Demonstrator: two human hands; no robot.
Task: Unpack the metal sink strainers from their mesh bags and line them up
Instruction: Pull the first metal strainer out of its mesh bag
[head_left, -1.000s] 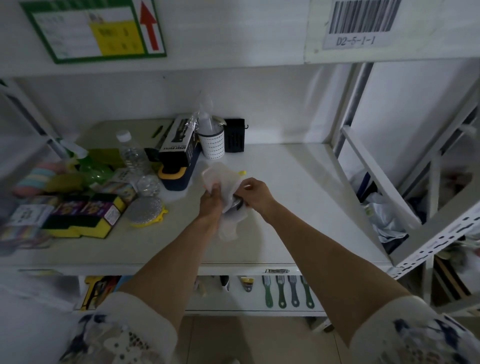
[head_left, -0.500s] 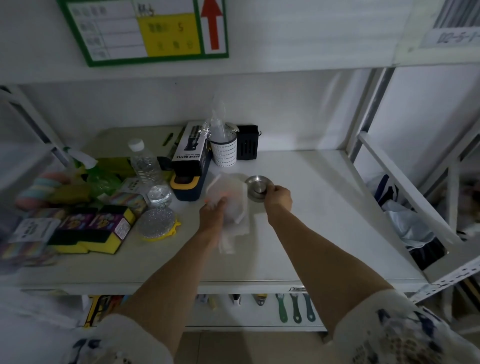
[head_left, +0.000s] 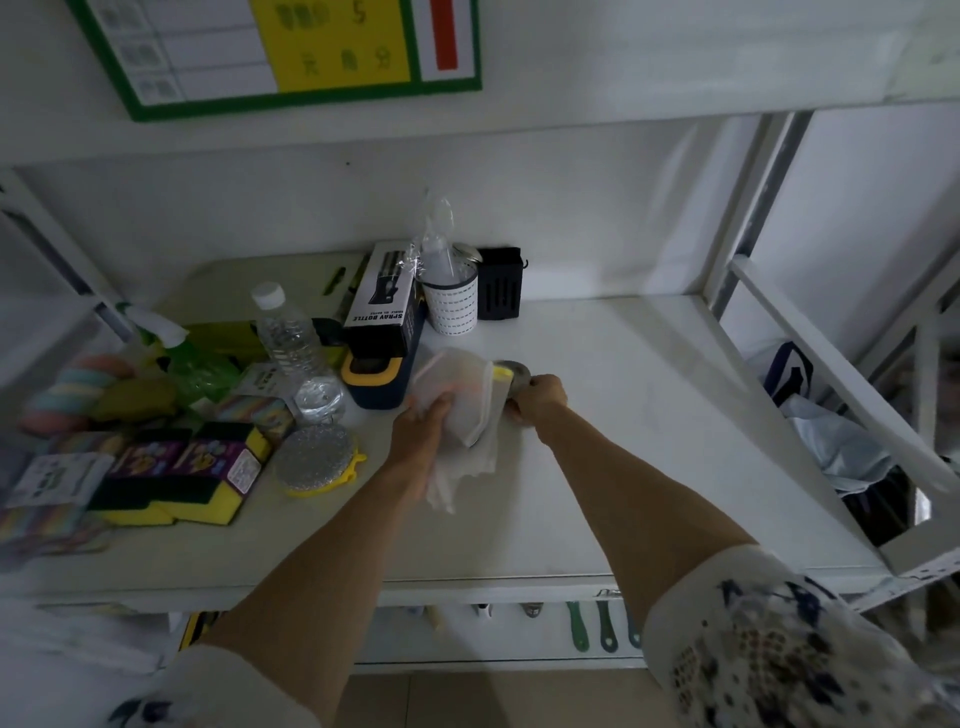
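My left hand (head_left: 423, 428) is closed on a bunch of white mesh bags (head_left: 460, 400) with a yellow tag, held just above the white shelf (head_left: 649, 441). Right behind the bags a round metal sink strainer (head_left: 515, 370) rests on the shelf, half hidden by the mesh. My right hand (head_left: 537, 400) is at the strainer's near right rim, with its fingers curled onto it. Whether another strainer is inside the bags is hidden.
Left of the bags stand a spray bottle box (head_left: 382, 306), a white perforated cup (head_left: 451, 306), a black holder (head_left: 498, 283) and a water bottle (head_left: 285, 332). A silver scouring pad (head_left: 317, 457) and sponge packs (head_left: 176, 473) lie front left. A slanted white brace (head_left: 831, 374) borders the right side.
My right hand drew the strainer out of the mesh bag and set it on the shelf to the right. The left hand kept the bags and lifted them slightly.
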